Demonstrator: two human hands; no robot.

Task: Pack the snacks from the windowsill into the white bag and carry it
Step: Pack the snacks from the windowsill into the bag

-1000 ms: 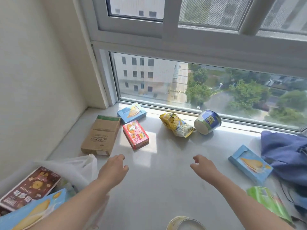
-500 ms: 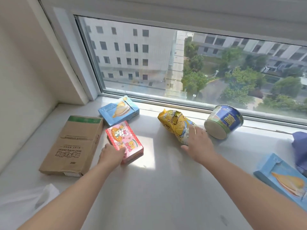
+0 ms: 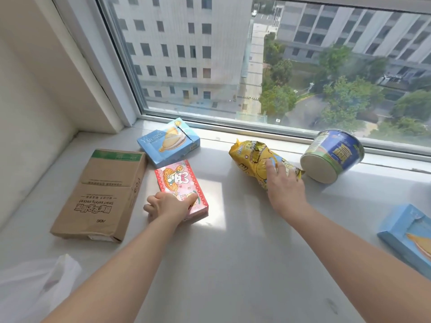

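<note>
As left hand [image 3: 168, 207] grips it, pink box [image 3: 179, 181] lies lengthwise toward window [image 3: 256, 66].

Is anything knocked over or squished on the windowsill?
Yes. The blue cup lies tipped on its side by the window, its bottom facing us. The brown cardboard box at the left looks creased across its middle.

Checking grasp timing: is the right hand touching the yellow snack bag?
Touching. The head view shows the right hand laid on the yellow snack bag, fingers spread over its near end, with no gap between them.
</note>
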